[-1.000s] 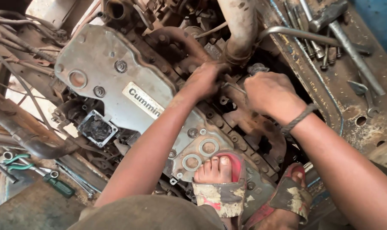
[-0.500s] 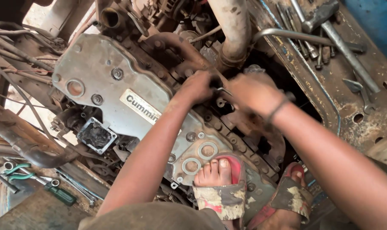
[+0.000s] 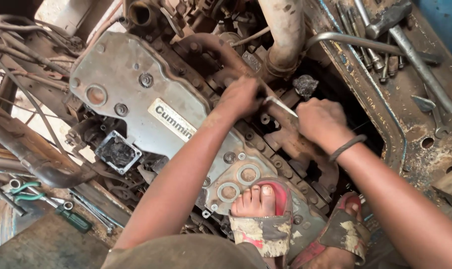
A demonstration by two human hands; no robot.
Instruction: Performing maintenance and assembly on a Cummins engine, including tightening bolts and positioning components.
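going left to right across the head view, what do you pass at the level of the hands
grey engine cover → left hand → thin metal tool held between both hands → right hand → rusty side ledge with loose wrenches

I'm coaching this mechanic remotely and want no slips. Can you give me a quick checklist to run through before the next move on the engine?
1. Left hand on the engine beside the tool: ok.
2. Right hand closed around the thin metal tool: ok.
3. Tool tip seated on a fastener: cannot tell, the hands hide it.
4. Footing: feet in sandals stand on the greasy engine itself: not ok.
5. Spare tools lie loose on the rusty ledge near the right arm: not ok.
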